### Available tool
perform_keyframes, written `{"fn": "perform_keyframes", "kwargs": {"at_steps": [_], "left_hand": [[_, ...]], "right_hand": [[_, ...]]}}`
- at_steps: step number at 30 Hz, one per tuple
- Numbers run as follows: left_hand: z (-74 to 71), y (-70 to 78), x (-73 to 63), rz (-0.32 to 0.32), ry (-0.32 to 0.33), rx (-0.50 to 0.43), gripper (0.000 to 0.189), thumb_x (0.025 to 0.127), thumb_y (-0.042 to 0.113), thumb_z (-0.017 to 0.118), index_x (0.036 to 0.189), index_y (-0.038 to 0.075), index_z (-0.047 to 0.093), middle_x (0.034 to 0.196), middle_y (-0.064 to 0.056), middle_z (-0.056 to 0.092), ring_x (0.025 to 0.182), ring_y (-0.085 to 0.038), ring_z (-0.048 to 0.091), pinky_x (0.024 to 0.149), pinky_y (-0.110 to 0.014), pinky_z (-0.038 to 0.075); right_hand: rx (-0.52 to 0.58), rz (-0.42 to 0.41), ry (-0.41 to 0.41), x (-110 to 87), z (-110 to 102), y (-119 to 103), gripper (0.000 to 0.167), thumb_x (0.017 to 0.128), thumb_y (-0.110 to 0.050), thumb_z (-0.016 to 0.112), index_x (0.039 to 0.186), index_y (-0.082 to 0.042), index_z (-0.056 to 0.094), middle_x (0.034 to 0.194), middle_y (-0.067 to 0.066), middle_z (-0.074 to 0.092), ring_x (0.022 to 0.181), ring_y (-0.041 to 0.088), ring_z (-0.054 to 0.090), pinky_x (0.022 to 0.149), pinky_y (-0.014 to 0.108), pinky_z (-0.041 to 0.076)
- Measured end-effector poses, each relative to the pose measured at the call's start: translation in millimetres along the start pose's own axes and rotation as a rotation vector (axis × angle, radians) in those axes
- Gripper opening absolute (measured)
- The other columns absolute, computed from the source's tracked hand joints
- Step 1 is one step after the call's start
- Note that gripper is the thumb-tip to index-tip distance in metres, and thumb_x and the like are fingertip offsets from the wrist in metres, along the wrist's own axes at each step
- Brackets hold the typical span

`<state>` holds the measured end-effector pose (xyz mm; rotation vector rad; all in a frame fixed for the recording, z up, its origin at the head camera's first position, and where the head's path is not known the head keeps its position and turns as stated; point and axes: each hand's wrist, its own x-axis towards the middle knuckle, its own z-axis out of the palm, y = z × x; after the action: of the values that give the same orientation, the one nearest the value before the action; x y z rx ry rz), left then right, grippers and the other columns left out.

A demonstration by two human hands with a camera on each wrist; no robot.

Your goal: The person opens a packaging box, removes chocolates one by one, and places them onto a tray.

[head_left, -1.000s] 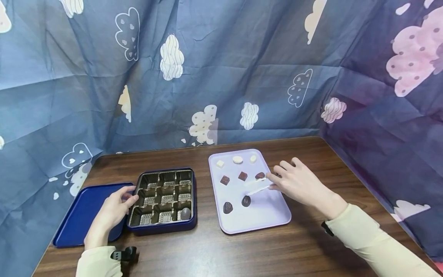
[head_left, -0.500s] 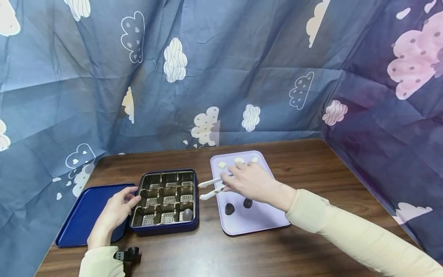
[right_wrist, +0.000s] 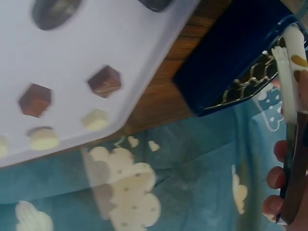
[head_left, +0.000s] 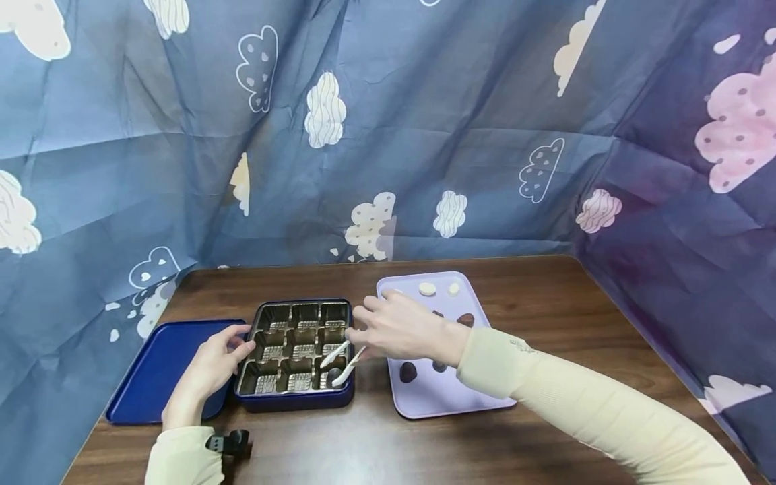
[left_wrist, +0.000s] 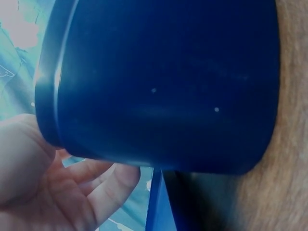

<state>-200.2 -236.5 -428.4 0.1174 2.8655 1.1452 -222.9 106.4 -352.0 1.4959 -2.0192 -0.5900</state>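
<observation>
My right hand (head_left: 397, 327) grips white tongs (head_left: 347, 372). Their tips reach into the front right compartment of a dark blue box (head_left: 297, 402), one on each side of a dark oval chocolate (head_left: 332, 376). In the right wrist view, the tongs (right_wrist: 288, 82) overlap the box's open end. The box has a gold-brown insert (head_left: 303, 345) of several compartments. With relaxed fingers, my left hand (head_left: 209, 367) rests against the box's left side, thumb at the rim. The left wrist view shows its fingers (left_wrist: 113, 190) beside the blue wall.
Right of the box lies a lilac tray (head_left: 424, 403) with white, brown and dark chocolates, partly hidden by my right arm. A blue lid (head_left: 154, 367) lies to the left, partly behind my left hand. Cloud-patterned cloth (head_left: 485, 175) hangs behind the brown table (head_left: 339, 444).
My right hand has swung left from over the tray, bringing the tong tips to the chocolate in the box. My left hand stays at the box's side. The head view has shifted slightly.
</observation>
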Motion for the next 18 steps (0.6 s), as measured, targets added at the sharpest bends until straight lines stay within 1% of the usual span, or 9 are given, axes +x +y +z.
{"fn": "perform_keyframes", "kwargs": {"at_steps": [2,4,6,9,11,14,16,18], "left_hand": [[0.5,0.8,1.7,0.005,-0.001,0.007,0.046,0.100,0.020,0.057,0.138,-0.005,0.046,0.106,-0.023,0.062,0.063,-0.019,0.057,0.061,-0.036,0.046],[0.6,0.6,1.5,-0.003,-0.006,0.012,0.046,0.100,0.019,0.057,0.138,-0.005,0.046,0.107,-0.023,0.062,0.063,-0.019,0.057,0.061,-0.036,0.046],[0.6,-0.9,0.8,-0.011,-0.011,0.016,0.046,0.100,0.018,0.057,0.138,-0.004,0.046,0.107,-0.023,0.062,0.063,-0.019,0.057,0.061,-0.035,0.046],[0.4,-2.2,-0.1,-0.012,-0.014,0.015,0.046,0.100,0.019,0.057,0.139,-0.004,0.046,0.107,-0.023,0.062,0.063,-0.019,0.057,0.062,-0.035,0.046],[0.1,-2.8,-0.9,-0.018,-0.018,0.018,0.047,0.101,0.020,0.057,0.139,-0.005,0.045,0.107,-0.024,0.062,0.064,-0.019,0.057,0.062,-0.036,0.046],[-0.3,-2.8,-0.9,-0.028,-0.022,0.027,0.047,0.100,0.020,0.057,0.139,-0.005,0.045,0.108,-0.024,0.062,0.064,-0.019,0.058,0.062,-0.035,0.047],[-0.7,-1.9,0.5,-0.021,-0.023,0.027,0.048,0.101,0.021,0.057,0.139,-0.005,0.044,0.108,-0.025,0.062,0.065,-0.019,0.058,0.062,-0.036,0.047],[-1.2,-0.7,1.9,-0.015,-0.021,0.025,0.048,0.101,0.022,0.056,0.139,-0.005,0.044,0.108,-0.025,0.062,0.065,-0.019,0.059,0.062,-0.036,0.047]], "right_hand": [[-0.012,-0.005,-0.031,8.0,-3.3,-1.4,0.047,0.090,-0.069,0.046,0.106,-0.031,0.067,0.092,-0.004,0.060,0.078,0.019,0.053,0.061,0.034,0.041],[-0.030,-0.011,-0.063,16.8,-7.0,-3.8,0.048,0.089,-0.071,0.045,0.102,-0.030,0.069,0.092,-0.005,0.061,0.078,0.019,0.054,0.062,0.035,0.042],[-0.046,-0.011,-0.118,25.9,-10.6,-7.0,0.049,0.089,-0.071,0.045,0.099,-0.031,0.070,0.091,-0.006,0.062,0.079,0.018,0.055,0.063,0.035,0.041],[-0.066,0.001,-0.193,37.7,-15.5,-14.0,0.047,0.086,-0.072,0.048,0.095,-0.033,0.073,0.092,-0.007,0.064,0.079,0.017,0.056,0.063,0.035,0.042],[-0.074,0.008,-0.245,45.6,-18.8,-19.8,0.042,0.086,-0.070,0.052,0.092,-0.035,0.074,0.091,-0.006,0.065,0.079,0.017,0.057,0.063,0.036,0.042],[-0.090,0.020,-0.307,57.2,-23.3,-28.3,0.033,0.088,-0.062,0.055,0.090,-0.035,0.075,0.090,-0.005,0.066,0.078,0.018,0.057,0.064,0.039,0.043],[-0.096,0.038,-0.357,63.8,-25.2,-32.5,0.026,0.092,-0.051,0.055,0.091,-0.034,0.075,0.091,-0.005,0.067,0.078,0.019,0.058,0.065,0.041,0.044],[-0.094,0.053,-0.389,68.8,-26.2,-35.1,0.024,0.095,-0.040,0.052,0.091,-0.034,0.075,0.092,-0.006,0.067,0.078,0.019,0.058,0.067,0.043,0.044]]}}
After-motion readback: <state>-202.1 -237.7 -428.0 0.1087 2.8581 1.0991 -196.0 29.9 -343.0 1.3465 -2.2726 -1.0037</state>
